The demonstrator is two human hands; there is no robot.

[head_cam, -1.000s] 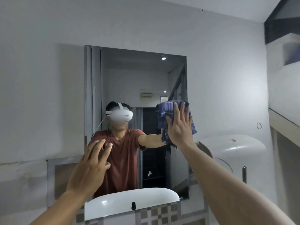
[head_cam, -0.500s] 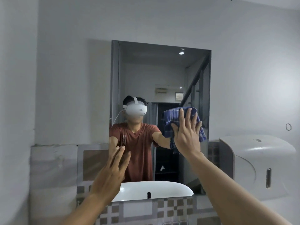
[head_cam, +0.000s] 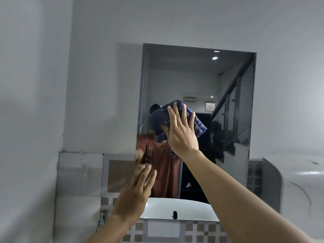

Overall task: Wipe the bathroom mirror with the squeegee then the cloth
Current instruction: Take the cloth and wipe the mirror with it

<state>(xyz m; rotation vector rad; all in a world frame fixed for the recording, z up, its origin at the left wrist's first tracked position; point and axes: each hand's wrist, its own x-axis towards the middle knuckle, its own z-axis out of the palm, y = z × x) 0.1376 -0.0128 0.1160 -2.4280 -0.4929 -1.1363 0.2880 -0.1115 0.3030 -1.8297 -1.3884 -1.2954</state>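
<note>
A rectangular mirror (head_cam: 192, 76) hangs on the white wall straight ahead. My right hand (head_cam: 180, 134) presses a blue checked cloth (head_cam: 163, 120) flat against the glass near the mirror's middle left, fingers spread over it. My left hand (head_cam: 135, 192) is raised with fingers together, resting at the mirror's lower left corner, holding nothing. No squeegee is in view.
A white paper dispenser (head_cam: 291, 183) is mounted on the wall right of the mirror. Below the mirror runs a band of brown and white checked tiles (head_cam: 198, 230). A metal tap part (head_cam: 101, 220) shows at the lower left.
My right hand has slid the cloth leftward across the glass, from the right edge toward the middle. The view has swung left. My left hand stays at the lower left corner.
</note>
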